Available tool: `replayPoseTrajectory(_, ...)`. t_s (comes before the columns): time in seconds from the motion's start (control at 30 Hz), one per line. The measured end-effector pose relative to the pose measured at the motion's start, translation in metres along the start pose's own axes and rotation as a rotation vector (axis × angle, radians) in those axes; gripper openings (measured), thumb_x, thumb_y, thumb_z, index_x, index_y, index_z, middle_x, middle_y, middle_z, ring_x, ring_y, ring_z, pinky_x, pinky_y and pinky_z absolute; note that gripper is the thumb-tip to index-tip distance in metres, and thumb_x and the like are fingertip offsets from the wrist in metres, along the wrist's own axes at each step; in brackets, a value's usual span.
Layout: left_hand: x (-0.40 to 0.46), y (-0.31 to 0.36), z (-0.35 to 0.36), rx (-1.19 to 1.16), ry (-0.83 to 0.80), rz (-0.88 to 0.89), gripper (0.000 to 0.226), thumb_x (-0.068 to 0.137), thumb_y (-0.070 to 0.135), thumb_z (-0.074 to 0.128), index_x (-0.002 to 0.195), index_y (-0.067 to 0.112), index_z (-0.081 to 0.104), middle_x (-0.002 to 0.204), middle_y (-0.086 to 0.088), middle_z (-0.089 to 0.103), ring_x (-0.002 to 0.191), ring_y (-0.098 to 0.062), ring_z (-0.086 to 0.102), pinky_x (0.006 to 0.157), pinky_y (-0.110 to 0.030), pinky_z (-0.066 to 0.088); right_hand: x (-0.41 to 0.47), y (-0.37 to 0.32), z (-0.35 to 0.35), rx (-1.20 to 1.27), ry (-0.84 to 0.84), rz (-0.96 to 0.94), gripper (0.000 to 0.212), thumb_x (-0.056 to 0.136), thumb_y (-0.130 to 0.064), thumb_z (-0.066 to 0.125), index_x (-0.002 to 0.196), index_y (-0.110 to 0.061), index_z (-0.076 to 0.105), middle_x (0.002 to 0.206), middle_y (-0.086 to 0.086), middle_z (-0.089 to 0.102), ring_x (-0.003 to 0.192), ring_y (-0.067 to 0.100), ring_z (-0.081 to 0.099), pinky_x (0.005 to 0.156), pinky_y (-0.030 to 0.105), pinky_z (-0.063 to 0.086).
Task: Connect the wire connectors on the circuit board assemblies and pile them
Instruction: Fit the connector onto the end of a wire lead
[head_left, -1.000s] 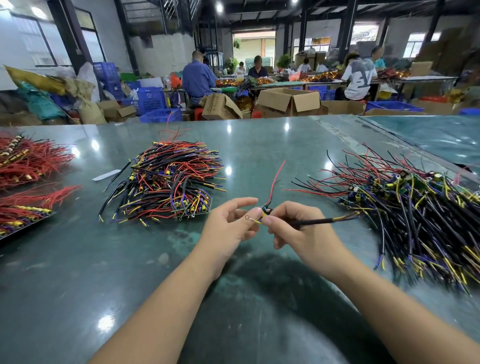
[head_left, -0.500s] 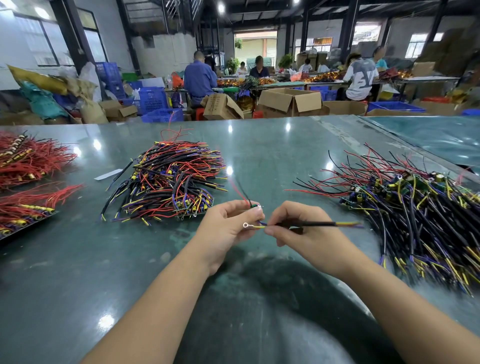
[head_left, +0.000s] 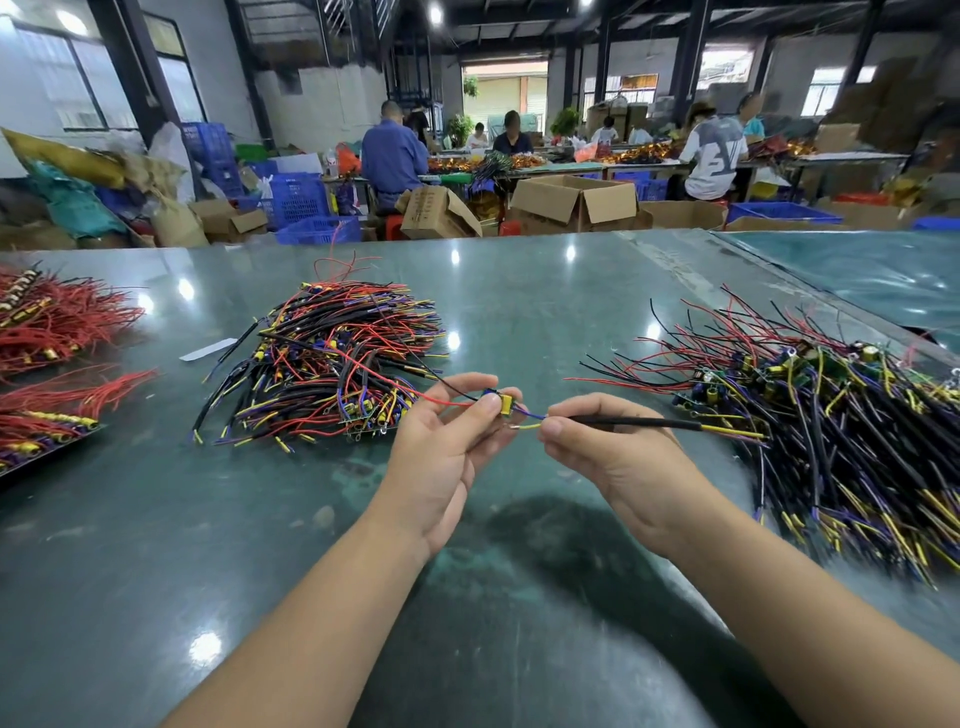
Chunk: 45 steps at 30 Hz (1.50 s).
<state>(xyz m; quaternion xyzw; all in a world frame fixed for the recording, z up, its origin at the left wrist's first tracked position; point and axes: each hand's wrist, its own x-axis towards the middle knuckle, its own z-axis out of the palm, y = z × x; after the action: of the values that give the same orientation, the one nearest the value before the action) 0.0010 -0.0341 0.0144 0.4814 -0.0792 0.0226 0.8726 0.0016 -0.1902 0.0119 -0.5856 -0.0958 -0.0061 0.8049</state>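
My left hand (head_left: 447, 441) pinches a small circuit board assembly (head_left: 503, 404) with a yellow part, above the green table (head_left: 260, 519). Red and black wires trail from it to the left. My right hand (head_left: 618, 457) pinches the black-sleeved wire (head_left: 639, 422) of the same assembly, close to its yellow and purple leads. A tidy pile of assemblies (head_left: 332, 369) lies left of my hands. A loose heap of assemblies (head_left: 831, 415) spreads on the right.
Bundles of red wires (head_left: 57, 322) lie at the table's left edge, above a tray of wired parts (head_left: 47, 421). A white strip (head_left: 208, 349) lies by the left pile. Cardboard boxes (head_left: 571, 202), blue crates and seated people are beyond the table.
The assembly has turned in my left hand: its yellow part now shows and the red wire swings left. My hands have drawn slightly apart along the wire.
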Motion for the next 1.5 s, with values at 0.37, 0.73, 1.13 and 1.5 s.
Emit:
replayPoseTrajectory(0.37,-0.0024,-0.0003,0.0047,-0.145,-0.033,-0.094,0.021,0.082,-0.002,0.055,0.083,0.018,0.049,0.087,-0.011,0.073,0.078,-0.028,0.072,0.068,-0.028,0.059,0.0034,-0.0038,0.0011,-0.097,0.0,-0.291,0.041,0.075,0.014,0.066,0.058,-0.023,0.07,0.068,-0.01,0.067,0.074,0.001,0.062,0.075,0.014,0.049)
replayPoseTrajectory(0.73,-0.0046,-0.0021,0.0091,0.052,-0.005,-0.048,0.026,0.088,-0.014,0.046,0.08,0.003,0.064,0.076,-0.006,0.071,0.071,-0.019,0.072,0.065,-0.024,0.058,0.0004,-0.001,0.0018,-0.122,0.025,-0.124,0.015,0.081,-0.003,0.069,0.074,-0.016,0.065,0.07,-0.001,0.065,0.071,0.012,0.059,0.065,0.022,0.047)
replayPoseTrajectory(1.13,-0.0015,-0.0049,0.0058,0.11,0.065,-0.093,0.007,0.083,0.0,0.062,0.085,0.004,0.068,0.072,-0.009,0.071,0.063,-0.015,0.07,0.057,-0.015,0.054,-0.0015,-0.0067,0.0016,-0.364,0.072,-0.16,0.019,0.076,-0.004,0.074,0.066,-0.019,0.068,0.071,0.0,0.069,0.071,0.01,0.063,0.062,0.022,0.051)
replayPoseTrajectory(1.5,-0.0041,-0.0026,0.0072,0.129,0.067,-0.161,0.009,0.081,-0.005,0.063,0.082,0.004,0.066,0.064,-0.003,0.069,0.054,-0.01,0.066,0.052,-0.014,0.051,-0.0032,-0.0077,0.0024,-0.386,0.128,-0.184,0.014,0.074,-0.003,0.076,0.068,-0.014,0.068,0.072,0.012,0.07,0.067,0.014,0.062,0.057,0.02,0.049)
